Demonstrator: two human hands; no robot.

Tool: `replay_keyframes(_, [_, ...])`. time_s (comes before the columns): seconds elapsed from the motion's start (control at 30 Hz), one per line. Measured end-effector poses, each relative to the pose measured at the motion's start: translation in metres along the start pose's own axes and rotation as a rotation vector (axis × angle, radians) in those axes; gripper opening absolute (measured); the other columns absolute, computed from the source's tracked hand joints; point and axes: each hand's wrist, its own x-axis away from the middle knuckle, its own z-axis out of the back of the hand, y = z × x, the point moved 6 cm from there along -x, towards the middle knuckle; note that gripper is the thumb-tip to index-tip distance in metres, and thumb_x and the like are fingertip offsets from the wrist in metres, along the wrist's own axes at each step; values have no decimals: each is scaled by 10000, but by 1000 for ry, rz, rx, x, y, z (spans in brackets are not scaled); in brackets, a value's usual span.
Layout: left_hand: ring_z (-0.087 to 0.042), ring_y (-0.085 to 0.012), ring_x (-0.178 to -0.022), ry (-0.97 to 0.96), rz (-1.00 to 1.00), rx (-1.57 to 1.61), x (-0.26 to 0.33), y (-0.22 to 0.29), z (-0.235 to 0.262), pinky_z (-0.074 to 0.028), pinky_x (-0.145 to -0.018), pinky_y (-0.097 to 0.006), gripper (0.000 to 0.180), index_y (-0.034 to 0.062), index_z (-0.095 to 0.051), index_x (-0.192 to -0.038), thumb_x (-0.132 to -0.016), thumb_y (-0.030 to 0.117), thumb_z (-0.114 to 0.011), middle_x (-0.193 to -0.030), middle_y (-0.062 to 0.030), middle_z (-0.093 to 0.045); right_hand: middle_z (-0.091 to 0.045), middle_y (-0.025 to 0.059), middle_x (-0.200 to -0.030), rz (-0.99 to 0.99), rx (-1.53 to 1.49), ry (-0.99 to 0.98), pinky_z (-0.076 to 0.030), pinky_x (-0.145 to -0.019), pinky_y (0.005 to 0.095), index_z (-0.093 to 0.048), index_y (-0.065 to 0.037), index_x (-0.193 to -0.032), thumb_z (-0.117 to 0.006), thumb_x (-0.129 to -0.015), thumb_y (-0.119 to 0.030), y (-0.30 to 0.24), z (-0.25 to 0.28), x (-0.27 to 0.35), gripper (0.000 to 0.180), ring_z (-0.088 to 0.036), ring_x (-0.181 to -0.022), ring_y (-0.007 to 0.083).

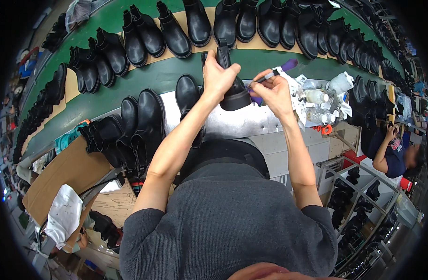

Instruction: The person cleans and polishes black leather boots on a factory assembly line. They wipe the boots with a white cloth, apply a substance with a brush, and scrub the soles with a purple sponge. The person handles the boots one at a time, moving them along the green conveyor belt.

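My left hand grips a black ankle boot, held tilted over the metal-topped edge of the bench. The heel end of its sole is toward me. In the fingers of my right hand is a slim pen-like tool with a black and white shaft and a purple upper end. Purple also shows below the fingers, beside the boot's sole; whether the tip touches the boot, I cannot tell. Just left of my left forearm, another black boot stands on the bench.
Rows of black boots stand along cardboard strips on the green bench. Clear bottles and crumpled white wipes lie to the right. More boots and a cardboard sheet are at left. A metal rack and another person are at right.
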Motion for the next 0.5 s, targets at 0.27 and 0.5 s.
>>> replay_keyframes(0.27, [-544, -259, -750, -304, -180, -307, 91, -42, 2, -460, -717, -349, 374, 29, -431, -960, -728, 99, -716, -848, -135, -538, -643, 153, -595, -309, 1063, 34, -529, -534, 350, -640, 24, -676, -675, -704, -244, 166, 110, -3, 272, -630, -458, 232])
replay_keyframes(0.5, [-531, -325, -1165, -512, 285, -371, 72, -3, 99, -447, -943, -431, 537, 1, -498, -1240, -798, 229, -701, -1268, -217, -512, -675, 222, -861, 39, 1012, 93, -515, -725, 422, -651, -12, -1067, -645, -797, -249, 89, 52, -21, 360, -664, -808, 376])
